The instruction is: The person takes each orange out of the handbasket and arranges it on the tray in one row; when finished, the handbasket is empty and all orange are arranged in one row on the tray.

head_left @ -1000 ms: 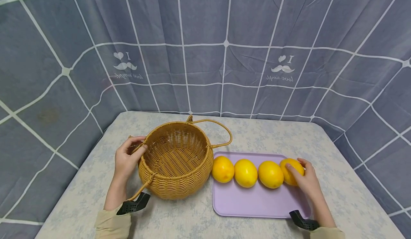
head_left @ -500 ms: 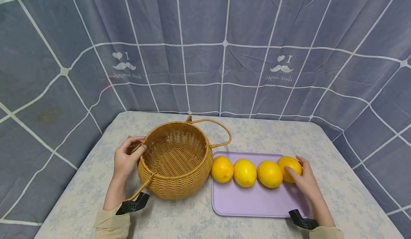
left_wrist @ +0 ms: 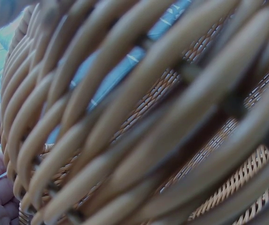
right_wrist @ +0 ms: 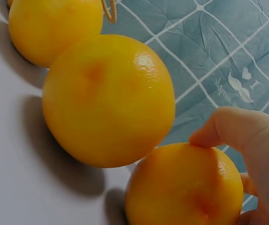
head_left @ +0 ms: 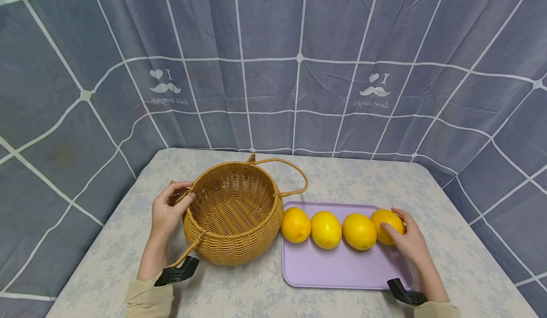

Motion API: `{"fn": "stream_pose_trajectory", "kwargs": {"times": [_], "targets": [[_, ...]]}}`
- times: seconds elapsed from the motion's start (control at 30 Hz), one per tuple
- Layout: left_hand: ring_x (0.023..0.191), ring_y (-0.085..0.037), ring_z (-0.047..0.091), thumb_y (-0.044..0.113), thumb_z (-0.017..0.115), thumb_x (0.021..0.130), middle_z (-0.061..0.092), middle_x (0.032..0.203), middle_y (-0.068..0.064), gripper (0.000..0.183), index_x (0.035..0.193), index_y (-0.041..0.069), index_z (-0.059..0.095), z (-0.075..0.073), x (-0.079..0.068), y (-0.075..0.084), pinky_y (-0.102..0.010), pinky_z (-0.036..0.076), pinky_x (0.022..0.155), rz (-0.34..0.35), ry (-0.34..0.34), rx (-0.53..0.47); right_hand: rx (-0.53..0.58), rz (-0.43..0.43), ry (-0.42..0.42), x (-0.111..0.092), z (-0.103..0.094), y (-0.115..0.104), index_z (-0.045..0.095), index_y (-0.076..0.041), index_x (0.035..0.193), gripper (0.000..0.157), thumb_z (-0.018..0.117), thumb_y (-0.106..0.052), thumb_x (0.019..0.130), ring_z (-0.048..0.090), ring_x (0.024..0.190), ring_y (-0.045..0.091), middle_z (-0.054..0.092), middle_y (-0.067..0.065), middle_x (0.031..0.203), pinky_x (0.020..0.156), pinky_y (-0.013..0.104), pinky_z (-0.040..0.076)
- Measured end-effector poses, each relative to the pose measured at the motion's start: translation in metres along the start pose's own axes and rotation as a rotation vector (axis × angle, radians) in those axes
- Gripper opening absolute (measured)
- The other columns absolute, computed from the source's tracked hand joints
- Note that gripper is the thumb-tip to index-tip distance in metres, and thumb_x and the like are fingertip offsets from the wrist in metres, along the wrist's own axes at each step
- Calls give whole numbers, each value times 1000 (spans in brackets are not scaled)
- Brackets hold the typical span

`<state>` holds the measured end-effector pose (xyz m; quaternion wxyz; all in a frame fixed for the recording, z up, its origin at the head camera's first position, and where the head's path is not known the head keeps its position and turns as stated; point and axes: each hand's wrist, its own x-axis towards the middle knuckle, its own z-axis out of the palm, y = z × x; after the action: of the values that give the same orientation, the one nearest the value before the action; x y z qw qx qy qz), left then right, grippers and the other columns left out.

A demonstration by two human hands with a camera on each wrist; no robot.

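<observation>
A brown wicker basket (head_left: 235, 249) stands left of centre, its round opening facing up and its inside bare. My left hand (head_left: 168, 211) grips the basket's left rim, thumb over the edge and fingers outside. In the left wrist view, the basket's weave (left_wrist: 139, 122) fills nearly everything. Several yellow lemons sit in a row along the back half of a lilac tray (head_left: 337, 268). My right hand (head_left: 408, 237) holds the rightmost lemon (head_left: 386, 226), thumb on its near side and fingers around its far right. That lemon touches its neighbour (right_wrist: 111, 101) in the right wrist view.
The other lemons (head_left: 360, 231) run leftward to the one (head_left: 296, 225) beside the basket wall. One basket handle (head_left: 295, 166) hangs out to the right above the tray's back corner. A grey checked curtain (head_left: 273, 85) encloses the patterned tabletop (head_left: 239, 294) behind and at both sides.
The rightmost lemon shifted slightly back and left in my right hand, then came slightly forward and right again. My left hand and the basket have stayed put.
</observation>
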<state>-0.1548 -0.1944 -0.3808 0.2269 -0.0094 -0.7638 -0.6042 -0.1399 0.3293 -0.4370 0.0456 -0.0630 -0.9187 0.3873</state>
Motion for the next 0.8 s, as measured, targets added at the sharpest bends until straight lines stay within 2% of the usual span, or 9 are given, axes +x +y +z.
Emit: {"fn": "stream_pose_trajectory", "kwargs": {"times": [0.37, 0.57, 0.8], "targets": [[86, -8, 56, -4, 59, 86, 59, 99, -9, 24, 110, -8, 62, 1, 0, 0, -13, 47, 76, -7, -11, 6, -18, -8, -60, -1, -7, 9, 31, 6, 137, 65, 58, -33, 92, 37, 113, 46, 31, 33, 131, 95, 62, 34], [85, -9, 55, -5, 59, 86, 59, 97, -9, 24, 109, -9, 62, 1, 0, 0, -13, 47, 75, -2, -7, 6, 8, -45, -106, -2, -10, 9, 26, 9, 137, 68, 57, -30, 92, 38, 112, 46, 28, 33, 131, 94, 62, 34], [85, -8, 55, -6, 59, 86, 59, 97, -9, 24, 109, -9, 62, 1, 0, 0, -12, 47, 75, 1, -7, -2, 38, -74, -145, -4, -12, 9, 18, 6, 143, 75, 60, -29, 91, 35, 116, 49, 23, 34, 137, 94, 67, 30]]}}
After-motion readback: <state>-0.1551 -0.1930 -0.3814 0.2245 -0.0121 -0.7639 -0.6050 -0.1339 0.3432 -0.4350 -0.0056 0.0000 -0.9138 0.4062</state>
